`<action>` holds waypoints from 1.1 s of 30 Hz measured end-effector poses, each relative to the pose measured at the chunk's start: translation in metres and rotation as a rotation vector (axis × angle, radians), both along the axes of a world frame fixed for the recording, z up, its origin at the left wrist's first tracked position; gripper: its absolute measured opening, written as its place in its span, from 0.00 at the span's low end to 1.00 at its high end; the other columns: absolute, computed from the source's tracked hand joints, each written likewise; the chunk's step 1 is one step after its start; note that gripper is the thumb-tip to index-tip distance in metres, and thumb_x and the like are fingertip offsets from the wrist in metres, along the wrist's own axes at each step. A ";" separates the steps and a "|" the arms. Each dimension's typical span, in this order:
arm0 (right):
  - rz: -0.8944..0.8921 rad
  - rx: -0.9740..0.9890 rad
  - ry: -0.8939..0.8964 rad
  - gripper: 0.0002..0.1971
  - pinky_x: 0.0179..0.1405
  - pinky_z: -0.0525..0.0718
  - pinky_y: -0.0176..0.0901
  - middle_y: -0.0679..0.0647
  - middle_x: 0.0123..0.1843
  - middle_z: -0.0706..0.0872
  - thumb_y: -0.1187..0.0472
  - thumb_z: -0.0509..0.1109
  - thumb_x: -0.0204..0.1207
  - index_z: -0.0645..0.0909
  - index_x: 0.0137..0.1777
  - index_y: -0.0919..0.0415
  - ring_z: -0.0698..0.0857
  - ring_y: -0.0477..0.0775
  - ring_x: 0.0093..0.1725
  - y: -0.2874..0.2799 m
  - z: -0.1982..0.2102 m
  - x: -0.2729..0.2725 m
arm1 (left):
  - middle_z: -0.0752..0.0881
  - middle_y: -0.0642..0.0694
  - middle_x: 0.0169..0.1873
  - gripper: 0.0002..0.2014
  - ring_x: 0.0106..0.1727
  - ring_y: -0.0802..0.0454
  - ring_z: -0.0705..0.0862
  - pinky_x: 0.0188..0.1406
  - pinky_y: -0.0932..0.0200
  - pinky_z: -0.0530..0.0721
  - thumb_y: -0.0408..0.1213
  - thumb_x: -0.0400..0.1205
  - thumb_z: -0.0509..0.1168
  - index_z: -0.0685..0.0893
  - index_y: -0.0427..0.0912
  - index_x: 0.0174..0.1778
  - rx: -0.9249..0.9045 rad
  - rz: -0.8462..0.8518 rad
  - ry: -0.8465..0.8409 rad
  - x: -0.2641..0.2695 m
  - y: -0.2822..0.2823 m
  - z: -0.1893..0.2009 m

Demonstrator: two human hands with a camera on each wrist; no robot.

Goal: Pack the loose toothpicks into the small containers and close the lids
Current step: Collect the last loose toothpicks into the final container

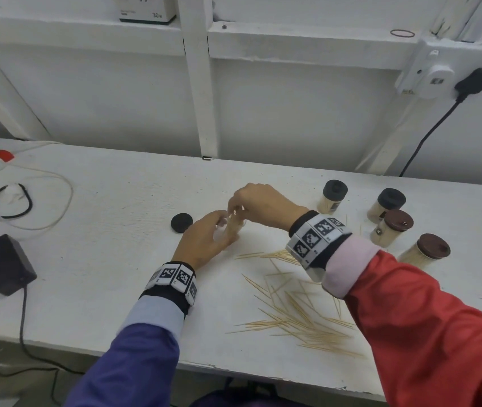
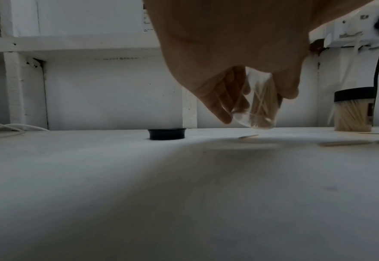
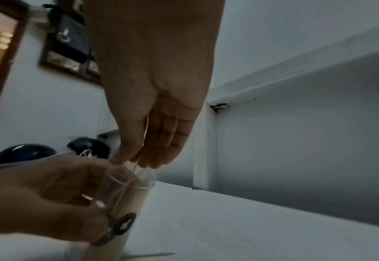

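My left hand (image 1: 222, 228) grips a clear container (image 1: 234, 227) partly filled with toothpicks and holds it tilted just above the table (image 1: 116, 259). The right hand (image 1: 235, 208) hovers over its open mouth, fingertips pinching a few toothpicks (image 3: 137, 167) that reach down into the container (image 3: 125, 194). In the left wrist view the container (image 2: 262, 106) hangs between my fingers (image 2: 224, 95). Its black lid (image 1: 181, 222) lies flat on the table to the left. A scatter of loose toothpicks (image 1: 298, 318) lies under my right forearm.
Several filled, lidded containers stand at the right: two with black lids (image 1: 334, 196) (image 1: 388, 205), two with brown lids (image 1: 392, 227) (image 1: 428, 251). A black power adapter (image 1: 4, 264) and cables (image 1: 28, 201) lie at the left. The table's front edge (image 1: 234, 368) is near.
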State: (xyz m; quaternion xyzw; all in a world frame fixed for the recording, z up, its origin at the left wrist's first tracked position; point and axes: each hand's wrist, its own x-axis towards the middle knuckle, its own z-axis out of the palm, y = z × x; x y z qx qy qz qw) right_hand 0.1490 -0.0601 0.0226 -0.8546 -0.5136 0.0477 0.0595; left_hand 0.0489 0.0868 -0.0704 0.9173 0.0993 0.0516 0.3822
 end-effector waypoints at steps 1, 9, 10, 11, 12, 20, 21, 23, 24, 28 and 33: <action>-0.001 0.077 0.062 0.08 0.43 0.77 0.44 0.50 0.50 0.89 0.62 0.69 0.78 0.88 0.53 0.56 0.82 0.50 0.48 0.003 0.001 0.002 | 0.83 0.61 0.51 0.22 0.55 0.61 0.82 0.55 0.52 0.83 0.66 0.77 0.65 0.78 0.56 0.60 -0.002 0.021 -0.014 0.000 0.000 0.001; -0.168 0.076 0.193 0.15 0.61 0.80 0.52 0.55 0.64 0.85 0.69 0.64 0.82 0.83 0.66 0.59 0.82 0.57 0.63 0.017 -0.034 0.025 | 0.78 0.47 0.67 0.26 0.64 0.48 0.79 0.55 0.51 0.78 0.51 0.83 0.65 0.70 0.43 0.75 0.106 0.242 -0.169 -0.004 0.008 0.006; -0.127 -0.048 0.208 0.18 0.64 0.78 0.52 0.56 0.68 0.83 0.70 0.63 0.81 0.81 0.69 0.59 0.80 0.58 0.67 0.019 -0.041 0.023 | 0.78 0.47 0.68 0.27 0.65 0.48 0.79 0.56 0.51 0.79 0.50 0.84 0.65 0.69 0.43 0.75 0.108 0.235 -0.161 -0.004 0.008 0.006; -0.079 -0.138 0.220 0.20 0.66 0.76 0.52 0.56 0.71 0.81 0.71 0.63 0.81 0.79 0.71 0.59 0.78 0.59 0.69 0.019 -0.047 0.019 | 0.78 0.47 0.68 0.27 0.66 0.48 0.78 0.56 0.52 0.78 0.50 0.84 0.65 0.69 0.43 0.76 0.111 0.227 -0.153 -0.004 0.008 0.005; -0.029 -0.198 0.216 0.21 0.66 0.77 0.53 0.57 0.72 0.79 0.72 0.62 0.81 0.78 0.72 0.60 0.77 0.60 0.70 0.019 -0.052 0.015 | 0.78 0.47 0.69 0.27 0.67 0.49 0.78 0.55 0.54 0.76 0.50 0.84 0.65 0.69 0.42 0.76 0.114 0.222 -0.145 -0.004 0.007 0.005; 0.225 -0.208 0.120 0.12 0.51 0.81 0.52 0.58 0.60 0.82 0.71 0.65 0.79 0.85 0.59 0.63 0.83 0.61 0.55 -0.015 -0.067 0.000 | 0.78 0.47 0.70 0.27 0.69 0.51 0.77 0.58 0.54 0.76 0.49 0.83 0.66 0.69 0.42 0.75 0.118 0.187 -0.094 -0.004 0.006 0.006; 0.240 -0.192 0.116 0.10 0.50 0.81 0.52 0.56 0.58 0.82 0.68 0.67 0.79 0.86 0.56 0.62 0.83 0.59 0.53 -0.023 -0.067 -0.002 | 0.78 0.47 0.70 0.27 0.69 0.51 0.77 0.59 0.54 0.76 0.49 0.83 0.66 0.69 0.42 0.75 0.115 0.183 -0.083 -0.004 0.005 0.007; 0.255 -0.159 0.106 0.06 0.47 0.81 0.48 0.53 0.55 0.82 0.64 0.69 0.79 0.85 0.52 0.61 0.82 0.56 0.50 -0.039 -0.070 -0.006 | 0.78 0.47 0.70 0.27 0.69 0.51 0.77 0.59 0.55 0.75 0.49 0.83 0.66 0.69 0.43 0.76 0.107 0.177 -0.070 -0.004 0.004 0.008; 0.256 -0.151 0.107 0.06 0.46 0.81 0.47 0.52 0.55 0.82 0.62 0.70 0.79 0.85 0.53 0.60 0.82 0.55 0.50 -0.047 -0.070 -0.008 | 0.77 0.47 0.70 0.27 0.70 0.51 0.76 0.59 0.56 0.74 0.49 0.83 0.66 0.69 0.43 0.76 0.102 0.173 -0.066 -0.004 0.004 0.008; 0.220 -0.135 0.092 0.09 0.43 0.80 0.47 0.50 0.51 0.85 0.60 0.68 0.81 0.88 0.56 0.55 0.83 0.53 0.50 -0.063 -0.070 -0.011 | 0.78 0.47 0.70 0.27 0.70 0.51 0.76 0.60 0.57 0.74 0.48 0.83 0.67 0.70 0.43 0.75 0.072 0.162 -0.054 -0.004 0.003 0.009; 0.136 -0.126 0.098 0.07 0.42 0.80 0.45 0.47 0.47 0.88 0.59 0.68 0.81 0.89 0.50 0.53 0.84 0.51 0.47 -0.069 -0.065 0.000 | 0.79 0.48 0.69 0.27 0.69 0.52 0.77 0.58 0.59 0.74 0.49 0.83 0.67 0.70 0.43 0.75 0.069 0.147 -0.037 -0.005 0.003 0.009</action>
